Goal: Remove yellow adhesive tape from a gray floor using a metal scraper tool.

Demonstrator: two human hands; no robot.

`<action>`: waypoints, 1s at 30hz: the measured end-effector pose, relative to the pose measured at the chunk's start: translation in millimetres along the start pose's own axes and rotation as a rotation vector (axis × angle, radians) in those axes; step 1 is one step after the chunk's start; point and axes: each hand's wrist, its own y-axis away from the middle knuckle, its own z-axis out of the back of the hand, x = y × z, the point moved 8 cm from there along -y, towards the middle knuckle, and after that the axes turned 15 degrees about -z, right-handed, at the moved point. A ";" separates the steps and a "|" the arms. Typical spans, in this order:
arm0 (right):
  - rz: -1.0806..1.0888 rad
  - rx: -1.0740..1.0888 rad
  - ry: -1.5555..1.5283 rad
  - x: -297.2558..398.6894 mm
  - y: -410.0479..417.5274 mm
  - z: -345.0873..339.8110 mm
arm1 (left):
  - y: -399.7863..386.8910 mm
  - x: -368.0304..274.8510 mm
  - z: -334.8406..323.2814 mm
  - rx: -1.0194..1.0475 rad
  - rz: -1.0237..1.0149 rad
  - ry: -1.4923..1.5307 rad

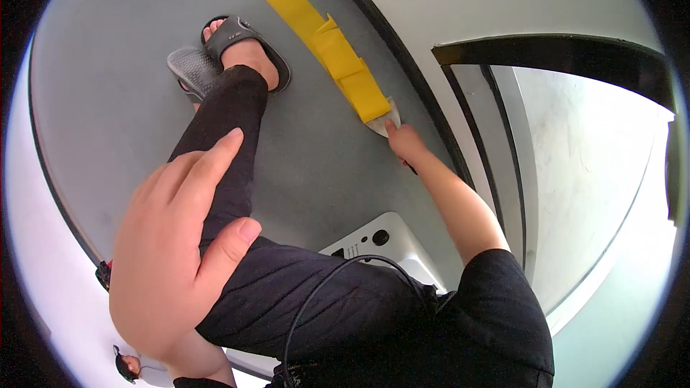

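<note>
A strip of yellow tape (302, 16) runs along the grey floor, its nearer part wrinkled and folded over itself. My right hand (405, 143) grips a scraper (380, 124) by its handle, and the wide metal blade lies at the near end of the tape, partly hidden by it. Close to the camera on the left, my left hand (167, 242) is raised above my leg, with thumb and fingers apart and nothing in it.
A white device with round black parts (396, 226) stands beside my thigh. A black cable (307, 302) loops across my lap. Black edging (399, 54) borders the wall on the right. My feet in grey slides (232, 37) rest on the floor. A person in a cap (129, 366) shows at lower left.
</note>
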 end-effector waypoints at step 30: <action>-0.027 0.100 0.086 -54.5 20.9 -25.6 | 4.7 5.1 -10.6 0.045 -0.015 0.005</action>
